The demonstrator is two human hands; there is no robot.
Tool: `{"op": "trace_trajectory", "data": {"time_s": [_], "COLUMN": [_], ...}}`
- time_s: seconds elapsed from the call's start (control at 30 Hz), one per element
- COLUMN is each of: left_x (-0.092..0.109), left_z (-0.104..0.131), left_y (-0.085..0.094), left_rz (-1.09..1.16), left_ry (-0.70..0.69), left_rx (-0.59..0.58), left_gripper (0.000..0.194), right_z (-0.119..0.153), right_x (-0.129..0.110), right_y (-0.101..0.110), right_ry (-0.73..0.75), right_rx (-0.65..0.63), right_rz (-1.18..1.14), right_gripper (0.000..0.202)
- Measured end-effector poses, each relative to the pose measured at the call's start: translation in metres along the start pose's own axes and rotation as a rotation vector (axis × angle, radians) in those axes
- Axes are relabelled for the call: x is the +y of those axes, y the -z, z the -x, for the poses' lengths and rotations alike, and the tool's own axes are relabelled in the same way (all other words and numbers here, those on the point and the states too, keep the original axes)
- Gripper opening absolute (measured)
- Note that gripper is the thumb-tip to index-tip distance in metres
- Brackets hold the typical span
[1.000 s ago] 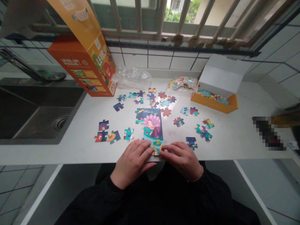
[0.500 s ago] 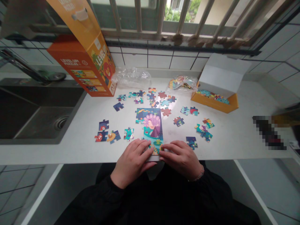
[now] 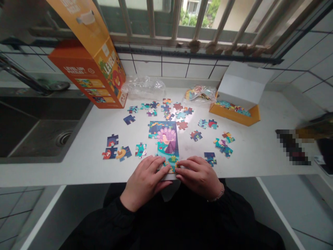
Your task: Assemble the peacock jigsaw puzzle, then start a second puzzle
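The left hand (image 3: 145, 177) and right hand (image 3: 199, 177), fingers bent, touch the near end of the flat, blue-and-purple cardboard puzzle (image 3: 167, 140) on the near white counter (image 3: 249, 152), whether pinching I cannot tell; likely light, stiff but easily parted, it is best held by opposite edges.
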State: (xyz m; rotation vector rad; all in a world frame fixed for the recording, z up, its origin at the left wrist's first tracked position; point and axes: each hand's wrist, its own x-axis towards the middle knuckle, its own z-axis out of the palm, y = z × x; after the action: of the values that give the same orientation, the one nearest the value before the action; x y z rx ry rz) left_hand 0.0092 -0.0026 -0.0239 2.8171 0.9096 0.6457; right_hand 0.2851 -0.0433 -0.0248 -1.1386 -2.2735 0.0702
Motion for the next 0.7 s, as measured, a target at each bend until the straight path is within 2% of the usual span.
{"op": "trace_trajectory", "data": {"time_s": [0.23,0.37,0.47,0.53,0.6,0.7], "left_x": [-0.001,0.000,0.000,0.000,0.000,-0.001], "left_z": [0.001,0.000,0.000,0.000,0.001,0.001], "left_y": [-0.001,0.000,0.001,0.001,0.001,0.000], "left_rz": [-0.016,-0.010,-0.017,-0.021,-0.018,-0.003], "left_ry": [-0.003,0.007,0.008,0.004,0.002,-0.001], "left_rx": [-0.015,-0.024,-0.006,0.013,0.025,0.042], "left_gripper": [0.047,0.049,0.048,0.049,0.048,0.046], "right_z": [-0.002,0.000,0.009,0.017,0.026,0.037], "right_x": [0.000,-0.001,0.014,0.036,0.064,0.104], "right_y": [-0.001,0.004,0.018,0.031,0.045,0.060], "right_ry": [-0.010,-0.082,-0.277,-0.497,-0.711,-0.922], "right_rx": [0.025,0.161,0.384,0.499,0.482,0.413], "right_rz": [-0.028,-0.064,0.066,0.243,0.377,0.467], "right_gripper": [0.025,0.024,0.020,0.015,0.025,0.044]}}
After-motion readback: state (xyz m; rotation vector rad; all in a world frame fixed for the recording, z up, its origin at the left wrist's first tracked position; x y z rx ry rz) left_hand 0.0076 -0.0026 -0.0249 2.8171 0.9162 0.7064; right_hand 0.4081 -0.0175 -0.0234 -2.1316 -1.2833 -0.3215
